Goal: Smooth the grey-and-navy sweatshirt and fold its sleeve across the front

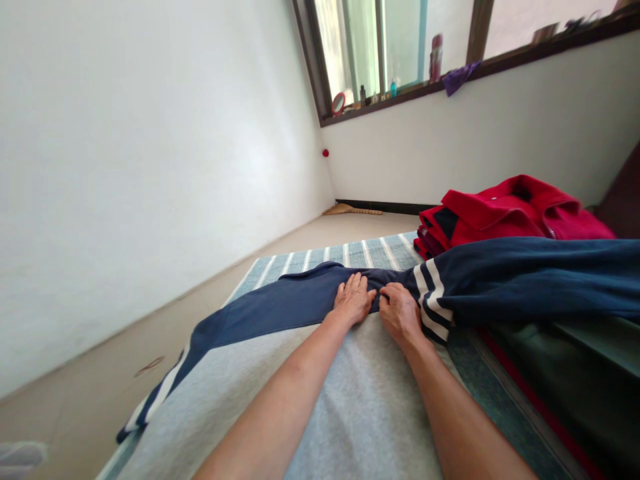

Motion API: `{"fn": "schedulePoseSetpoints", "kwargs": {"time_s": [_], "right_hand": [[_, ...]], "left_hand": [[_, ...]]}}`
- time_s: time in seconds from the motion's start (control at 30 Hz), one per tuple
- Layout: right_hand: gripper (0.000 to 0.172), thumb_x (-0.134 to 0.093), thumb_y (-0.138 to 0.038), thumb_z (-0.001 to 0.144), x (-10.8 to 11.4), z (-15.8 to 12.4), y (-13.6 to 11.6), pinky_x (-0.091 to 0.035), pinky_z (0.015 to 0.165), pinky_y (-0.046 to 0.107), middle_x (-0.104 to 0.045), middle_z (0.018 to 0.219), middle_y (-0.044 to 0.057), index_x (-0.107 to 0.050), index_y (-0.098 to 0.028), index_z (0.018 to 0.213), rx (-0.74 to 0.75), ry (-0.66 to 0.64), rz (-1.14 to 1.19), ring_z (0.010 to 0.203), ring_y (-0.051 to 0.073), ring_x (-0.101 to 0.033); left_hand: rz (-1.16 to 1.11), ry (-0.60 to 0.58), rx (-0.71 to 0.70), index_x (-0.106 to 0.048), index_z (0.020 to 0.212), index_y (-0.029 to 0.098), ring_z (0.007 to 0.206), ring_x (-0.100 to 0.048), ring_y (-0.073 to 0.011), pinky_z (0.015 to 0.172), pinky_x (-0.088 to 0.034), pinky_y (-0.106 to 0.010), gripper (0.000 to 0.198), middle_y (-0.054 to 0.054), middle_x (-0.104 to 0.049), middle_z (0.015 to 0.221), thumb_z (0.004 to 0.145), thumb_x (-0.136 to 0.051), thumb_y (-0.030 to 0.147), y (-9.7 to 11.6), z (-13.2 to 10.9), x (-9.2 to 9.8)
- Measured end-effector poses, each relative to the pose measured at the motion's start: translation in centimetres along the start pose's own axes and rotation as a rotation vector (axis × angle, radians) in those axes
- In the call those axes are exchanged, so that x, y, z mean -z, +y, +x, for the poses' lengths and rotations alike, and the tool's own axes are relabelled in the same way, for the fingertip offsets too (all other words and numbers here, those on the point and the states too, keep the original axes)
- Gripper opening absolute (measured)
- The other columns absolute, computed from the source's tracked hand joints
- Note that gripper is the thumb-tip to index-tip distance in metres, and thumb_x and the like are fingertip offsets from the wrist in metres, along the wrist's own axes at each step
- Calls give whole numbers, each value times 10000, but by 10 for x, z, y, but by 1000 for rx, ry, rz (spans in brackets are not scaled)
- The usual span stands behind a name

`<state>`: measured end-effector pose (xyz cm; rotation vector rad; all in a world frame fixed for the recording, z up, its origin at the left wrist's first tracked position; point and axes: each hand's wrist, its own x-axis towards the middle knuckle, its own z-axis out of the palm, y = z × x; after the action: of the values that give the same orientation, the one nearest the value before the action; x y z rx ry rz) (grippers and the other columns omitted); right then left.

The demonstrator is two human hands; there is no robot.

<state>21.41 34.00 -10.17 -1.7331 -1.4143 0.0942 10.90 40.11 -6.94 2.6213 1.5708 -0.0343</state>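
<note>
A navy and grey jacket (280, 303) with white stripes on its sleeves lies spread over a bed with a striped sheet (295, 260). One sleeve hangs down toward the left edge; the other stretches off to the right. My left hand (355, 298) rests flat on the navy upper part, its fingers stretched out. Close beside it, my right hand (400, 312) has its fingers curled onto the navy cloth near the striped part of the right sleeve. Its fingertips are partly hidden.
A stack of folded red clothes (515, 210) sits at the back right. Dark green cloth (565, 380) lies under the right sleeve. Beyond the bed, a broom (355, 210) lies on the floor. A red flask (436, 59) and a purple cloth (459, 79) are on the window sill.
</note>
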Motion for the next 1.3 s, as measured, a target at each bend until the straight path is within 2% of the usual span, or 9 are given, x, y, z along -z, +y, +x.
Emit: {"fn": "schedulePoseSetpoints", "kwargs": {"time_s": [0.17, 0.27, 0.47, 0.63, 0.73, 0.9, 1.3], "right_hand": [[218, -462, -145, 814, 2, -1, -4, -401, 837, 252, -639, 977, 75, -679, -171, 823, -20, -20, -28, 943, 174, -560], [221, -460, -143, 819, 3, -1, -5, -399, 840, 248, -641, 982, 74, -680, -167, 835, -17, -30, -29, 943, 171, -562], [225, -466, -145, 814, 5, -2, -8, -402, 839, 260, -645, 995, 79, -688, -161, 850, -29, -38, -58, 943, 183, -563], [221, -471, -144, 811, 5, -4, -9, -399, 839, 260, -647, 957, 68, -690, -177, 816, -14, -33, -65, 945, 186, -560], [218, -478, -144, 810, 5, -4, -8, -397, 831, 255, -649, 922, 63, -692, -186, 799, -1, -38, -71, 938, 184, -560], [219, -481, -146, 810, 5, -4, -8, -398, 824, 260, -651, 936, 68, -696, -181, 800, 0, -51, -87, 937, 187, -562], [216, -488, -148, 806, 6, -4, -9, -395, 828, 256, -661, 931, 63, -701, -180, 803, 2, -69, -109, 950, 188, -560]], "left_hand": [[-5, -55, -11, -252, 1443, 126, 1425, -108, -222, 1134, -153, -444, 594, -109, -165, 1549, 949, -198, 451, -4, 1, 1], [-11, -49, -13, -246, 1445, 138, 1426, -101, -219, 1131, -156, -453, 594, -108, -165, 1549, 948, -190, 458, -5, 2, -1], [7, 74, -29, -296, 1427, 159, 1417, -158, -203, 1134, -168, -429, 567, -99, -225, 1536, 947, -206, 448, -4, -4, -9], [38, 174, 72, -222, 1451, 81, 1429, -76, -239, 1150, -110, -411, 685, -147, -136, 1549, 909, -278, 495, -2, -7, -10], [13, 123, 135, -196, 1453, 43, 1428, -58, -265, 1147, -111, -432, 763, -175, -106, 1546, 890, -254, 555, -2, -4, -10], [-1, 37, 136, -213, 1453, 45, 1428, -36, -266, 1143, -96, -454, 779, -163, -101, 1546, 890, -171, 581, -2, -2, -7], [7, -5, 139, -199, 1461, 51, 1427, -25, -272, 1141, -90, -460, 798, -158, -97, 1549, 883, -125, 596, -3, 1, -8]]}}
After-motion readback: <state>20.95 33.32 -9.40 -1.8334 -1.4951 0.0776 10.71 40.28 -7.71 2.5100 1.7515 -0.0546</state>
